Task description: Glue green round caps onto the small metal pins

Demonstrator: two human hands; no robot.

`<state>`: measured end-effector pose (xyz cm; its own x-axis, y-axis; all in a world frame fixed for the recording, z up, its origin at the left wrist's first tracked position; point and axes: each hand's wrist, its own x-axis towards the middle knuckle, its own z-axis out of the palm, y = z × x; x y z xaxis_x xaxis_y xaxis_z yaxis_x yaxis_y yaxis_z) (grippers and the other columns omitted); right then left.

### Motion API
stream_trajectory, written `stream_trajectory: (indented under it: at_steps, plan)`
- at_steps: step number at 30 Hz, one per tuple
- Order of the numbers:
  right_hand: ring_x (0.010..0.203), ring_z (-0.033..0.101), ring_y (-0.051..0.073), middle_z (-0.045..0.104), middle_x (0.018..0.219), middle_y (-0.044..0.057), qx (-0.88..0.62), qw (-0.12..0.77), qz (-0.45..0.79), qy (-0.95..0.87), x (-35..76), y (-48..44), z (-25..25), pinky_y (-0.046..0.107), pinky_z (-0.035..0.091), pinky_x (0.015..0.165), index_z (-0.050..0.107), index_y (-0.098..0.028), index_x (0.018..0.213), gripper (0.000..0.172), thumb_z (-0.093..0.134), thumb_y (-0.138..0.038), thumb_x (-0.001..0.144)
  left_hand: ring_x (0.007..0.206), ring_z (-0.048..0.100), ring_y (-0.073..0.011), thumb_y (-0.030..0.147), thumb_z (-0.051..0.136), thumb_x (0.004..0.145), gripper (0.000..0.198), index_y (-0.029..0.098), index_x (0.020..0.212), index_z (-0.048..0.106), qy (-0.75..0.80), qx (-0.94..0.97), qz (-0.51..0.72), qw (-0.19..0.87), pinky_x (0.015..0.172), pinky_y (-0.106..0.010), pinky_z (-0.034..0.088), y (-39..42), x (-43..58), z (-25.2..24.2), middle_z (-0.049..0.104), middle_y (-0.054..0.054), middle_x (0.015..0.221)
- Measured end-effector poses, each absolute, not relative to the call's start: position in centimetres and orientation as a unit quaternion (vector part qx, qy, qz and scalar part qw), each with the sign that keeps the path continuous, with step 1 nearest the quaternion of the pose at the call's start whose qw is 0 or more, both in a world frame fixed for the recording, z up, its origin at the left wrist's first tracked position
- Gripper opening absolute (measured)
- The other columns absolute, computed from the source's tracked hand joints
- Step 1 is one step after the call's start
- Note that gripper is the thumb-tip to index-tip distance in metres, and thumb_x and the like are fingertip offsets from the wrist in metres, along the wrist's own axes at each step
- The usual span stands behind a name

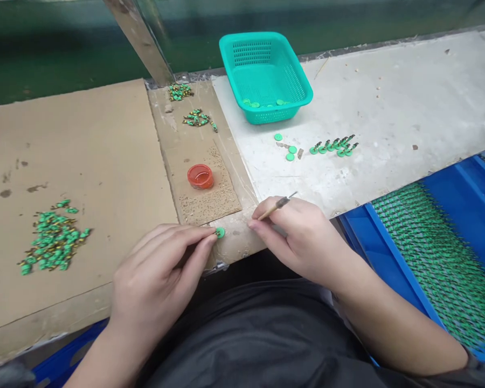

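Observation:
My left hand (161, 269) pinches a small green disc (220, 233) between thumb and fingertips at the table's front edge. Any small part joined to the disc is hidden by the fingers. In my right hand (297, 231) is a thin tool with a wooden handle (269, 211), a dark wrapped collar and a slender tip pointing up and to the right. Beyond both hands, a red cup (200, 177) with shiny liquid stands on a speckled cardboard piece (206, 207). Several green discs with dark upright parts (333, 145) stand on the white surface, near loose green discs (290, 157).
A teal basket (267, 116) holding a few green discs stands at the back. Green-and-gold small pieces (54, 240) lie heaped on cardboard (97, 161) at left, with smaller piles (180, 92) farther back. At lower right, a blue tray (404, 269) carries rows of green pieces.

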<state>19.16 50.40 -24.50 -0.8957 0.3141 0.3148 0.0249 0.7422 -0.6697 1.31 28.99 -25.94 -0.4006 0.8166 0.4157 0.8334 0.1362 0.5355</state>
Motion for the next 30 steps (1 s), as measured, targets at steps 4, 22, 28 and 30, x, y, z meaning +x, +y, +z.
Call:
stream_trajectory:
  at_steps: [4, 22, 28, 30]
  plan:
    - [0.089, 0.08, 0.022, 0.084, 0.101, 0.006, -0.085, 0.173, 0.385, -0.903, 18.7, 50.2, -24.4, 0.036, 0.06, 0.083, 0.071, -0.024, 0.107, 0.023, 0.058, -0.031, 0.125, 0.096, 0.084, -0.02, 0.022, 0.081, 0.111, 0.016, 0.034, 0.12, 0.085, -0.748, -0.55, -0.37, 0.016, 0.1, -0.036, 0.063, 29.1, 1.3, -26.1, 0.09, 0.003, 0.11]
    - [0.101, 0.081, 0.023, 0.076, 0.105, 0.003, -0.05, 0.171, 0.435, -0.883, 15.6, 47.9, -26.3, 0.035, 0.064, 0.096, 0.072, -0.027, 0.118, 0.024, 0.058, -0.043, 0.129, 0.093, 0.081, -0.0152, 0.037, 0.083, 0.113, 0.011, 0.03, 0.11, 0.091, -0.782, -0.485, -0.391, -0.025, 0.091, -0.028, 0.06, 29.1, 1.3, -26.3, 0.09, 0.003, 0.104]
    - [0.097, 0.078, 0.023, 0.075, 0.103, 0.003, -0.018, 0.177, 0.421, -0.889, 15.3, 47.6, -26.3, 0.033, 0.058, 0.09, 0.069, -0.025, 0.12, 0.025, 0.05, -0.037, 0.131, 0.094, 0.08, -0.014, 0.031, 0.08, 0.115, 0.009, 0.029, 0.111, 0.088, -0.763, -0.515, -0.391, -0.009, 0.093, -0.027, 0.06, 29.2, 1.2, -26.5, 0.089, 0.004, 0.104]
    - [0.094, 0.076, 0.022, 0.075, 0.103, 0.003, 0.001, 0.194, 0.421, -0.886, 15.0, 47.5, -26.5, 0.033, 0.056, 0.088, 0.068, -0.023, 0.121, 0.026, 0.048, -0.036, 0.131, 0.095, 0.08, -0.0136, 0.031, 0.078, 0.117, 0.01, 0.028, 0.111, 0.086, -0.759, -0.522, -0.389, 0.004, 0.094, -0.027, 0.06, 29.2, 1.2, -26.8, 0.088, 0.004, 0.104]
